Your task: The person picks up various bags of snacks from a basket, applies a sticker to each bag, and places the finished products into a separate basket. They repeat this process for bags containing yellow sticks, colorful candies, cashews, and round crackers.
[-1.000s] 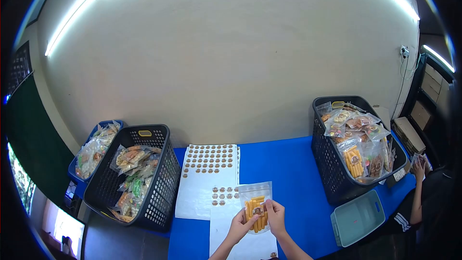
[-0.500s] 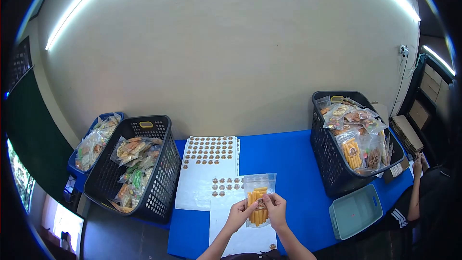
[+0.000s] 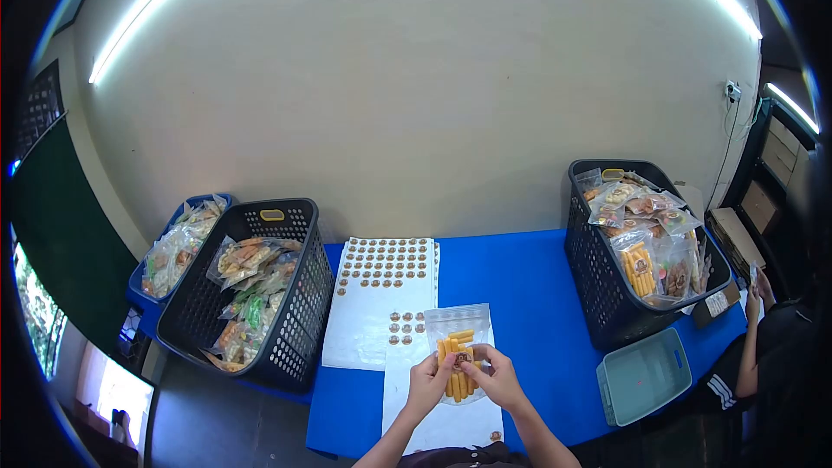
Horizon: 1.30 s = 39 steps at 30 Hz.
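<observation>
A clear zip bag of yellow stick snacks (image 3: 457,321) is held upright over the table, with a round brown sticker (image 3: 464,357) on its front. My left hand (image 3: 428,383) grips the bag's left side, thumb lying on the front near the sticker. On the other side, my right hand (image 3: 497,378) holds the bag's right edge, its thumb also close to the sticker. The fingers behind the bag are hidden. Beneath lies a sticker sheet (image 3: 406,381) with a few round brown stickers. Just beyond it is a fuller sticker sheet (image 3: 360,316).
On the left stand a black basket (image 3: 299,295) and a blue basket (image 3: 136,282), both with bagged snacks. A fuller black basket (image 3: 598,295) sits right on the blue table (image 3: 520,295), above a grey-green bin (image 3: 611,390). Another person's arm (image 3: 747,355) is at far right.
The bag and both hands have shifted slightly left relative to the sheet. The sticks inside have tilted and spread. The whole view has shifted a little.
</observation>
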Motion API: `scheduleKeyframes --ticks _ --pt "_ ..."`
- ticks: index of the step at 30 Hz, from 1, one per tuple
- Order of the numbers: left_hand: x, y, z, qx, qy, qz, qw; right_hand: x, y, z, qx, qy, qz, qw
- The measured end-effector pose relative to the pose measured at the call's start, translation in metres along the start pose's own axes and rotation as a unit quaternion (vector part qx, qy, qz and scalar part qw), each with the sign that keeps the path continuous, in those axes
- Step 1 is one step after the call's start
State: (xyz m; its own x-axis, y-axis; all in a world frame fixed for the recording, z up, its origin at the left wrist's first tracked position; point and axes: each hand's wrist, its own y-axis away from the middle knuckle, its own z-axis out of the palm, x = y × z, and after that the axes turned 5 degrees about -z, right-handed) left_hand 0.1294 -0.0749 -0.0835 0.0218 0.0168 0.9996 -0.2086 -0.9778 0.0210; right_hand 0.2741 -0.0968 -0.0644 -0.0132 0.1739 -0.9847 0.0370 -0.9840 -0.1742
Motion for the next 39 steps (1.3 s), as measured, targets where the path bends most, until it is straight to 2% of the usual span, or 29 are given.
scheduleKeyframes --ticks 7,10,13,16,19,22,25,31,37,39 --pt "-0.011 -0.007 -0.005 -0.043 0.11 -0.024 0.993 0.013 0.003 -0.007 0.002 -0.047 -0.007 0.999" --pt "-0.004 -0.004 -0.005 -0.072 0.057 -0.017 0.996 0.012 0.002 -0.001 0.06 -0.026 0.007 0.998" --pt "0.014 0.005 0.002 -0.1 0.063 -0.061 0.991 0.009 0.001 0.003 0.11 -0.004 0.002 0.994" --pt "0.007 0.003 -0.004 -0.119 0.092 -0.07 0.986 -0.003 0.001 0.008 0.114 0.013 0.016 0.993" --pt "0.007 0.004 -0.007 -0.12 0.106 -0.07 0.985 0.003 0.003 0.011 0.125 0.03 -0.013 0.992" --pt "-0.001 0.005 -0.003 -0.08 0.092 -0.026 0.992 0.0 0.0 0.012 0.126 0.02 -0.045 0.991" --pt "0.0 0.003 0.0 -0.026 0.111 -0.049 0.992 0.005 -0.005 0.01 0.127 -0.043 -0.013 0.991" --pt "0.006 -0.003 0.003 -0.018 0.031 -0.024 0.999 0.009 -0.005 0.014 0.141 -0.02 -0.032 0.989" --pt "0.007 -0.001 0.008 -0.02 0.081 -0.026 0.996 0.016 0.0 0.013 0.151 -0.007 -0.051 0.987" --pt "0.018 -0.007 0.007 0.012 0.203 -0.019 0.979 0.017 0.003 0.014 0.138 -0.02 -0.035 0.99"
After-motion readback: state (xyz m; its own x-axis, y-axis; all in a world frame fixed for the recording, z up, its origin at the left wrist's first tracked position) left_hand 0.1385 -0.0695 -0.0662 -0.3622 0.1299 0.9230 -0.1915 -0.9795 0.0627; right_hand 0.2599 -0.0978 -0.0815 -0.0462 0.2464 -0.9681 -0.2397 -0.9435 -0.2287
